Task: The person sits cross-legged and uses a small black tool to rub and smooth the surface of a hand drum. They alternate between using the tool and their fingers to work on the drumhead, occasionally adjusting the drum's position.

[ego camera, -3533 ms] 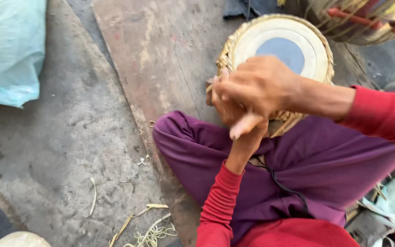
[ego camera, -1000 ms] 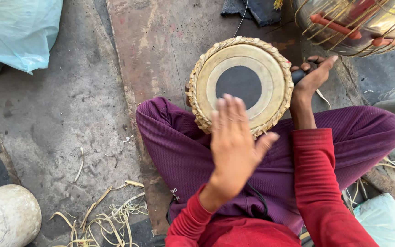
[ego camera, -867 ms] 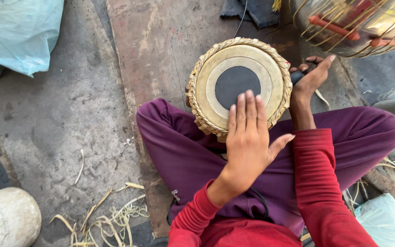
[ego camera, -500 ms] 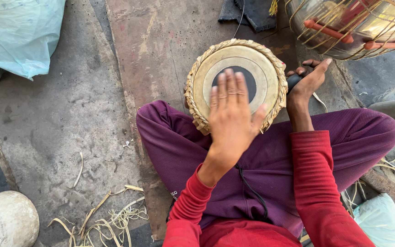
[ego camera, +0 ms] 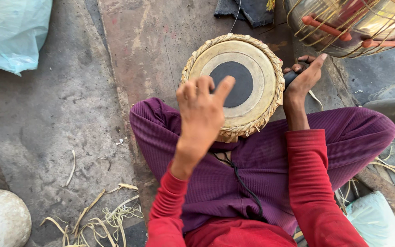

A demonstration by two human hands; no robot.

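Head view, looking down at our lap. We are sitting cross-legged in purple trousers (ego camera: 325, 146) on a worn concrete floor (ego camera: 46, 119), and a small hand drum (ego camera: 234, 84) is resting against our legs, its round head facing up at us. The drumhead is showing a black centre disc, pale rings around it and a braided straw-coloured rim.

We are holding our left hand (ego camera: 202, 114) in the air over the near left part of the drumhead. Its back is facing the camera, the fingers (ego camera: 222, 89) are loosely spread and slightly curled, and it is gripping nothing. We cannot tell whether the fingertips are touching the skin or hovering just above it.

We are keeping our right hand (ego camera: 303, 80) at the drum's right edge, just beside the braided rim. Its fingers are curling around a small dark object (ego camera: 291, 77), of which only a rounded end is showing between the hand and the drum; what the object is we cannot tell. The thumb is pointing up and away from us.

Both forearms are covered by red sleeves (ego camera: 312, 183). A thin black cord (ego camera: 243, 183) is lying across our lap. A metal-bodied drum laced with straps and red pegs (ego camera: 353, 23) is standing at upper right, well apart from our hands. A pale blue plastic bag (ego camera: 10, 32) is lying at upper left, loose straw-coloured strips (ego camera: 106, 215) at lower left, and a rounded pale object (ego camera: 1, 219) in the bottom left corner.
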